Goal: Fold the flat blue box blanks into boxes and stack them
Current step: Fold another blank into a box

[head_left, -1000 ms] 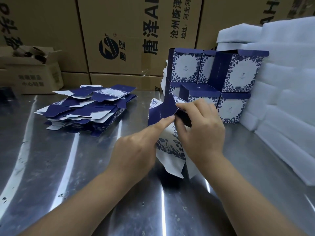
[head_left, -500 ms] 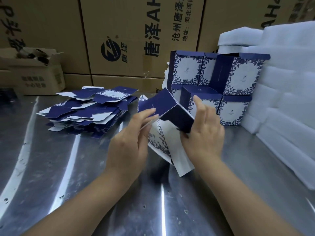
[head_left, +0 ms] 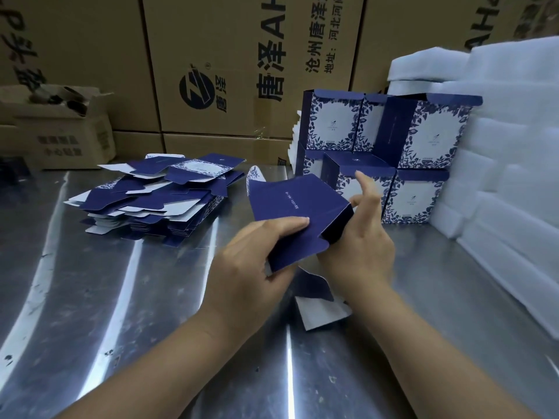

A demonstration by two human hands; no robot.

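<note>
Left hand (head_left: 251,267) grips half-folded box (head_left: 295,204), thumb on top panel. Right hand (head_left: 361,246) holds its 3 o'clock end, index finger raised. Box at table (head_left: 121,313) centre. Blanks (head_left: 157,201) piled at 10 o'clock; finished boxes (head_left: 423,140) stacked at 1 o'clock.

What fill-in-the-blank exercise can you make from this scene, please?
1. The left hand and right hand hold one box, coloured dark ____.
2. The blanks lie in a pile to the ____ of it.
3. The finished boxes stand in ____ layers.
Missing words: blue; left; two.
</note>
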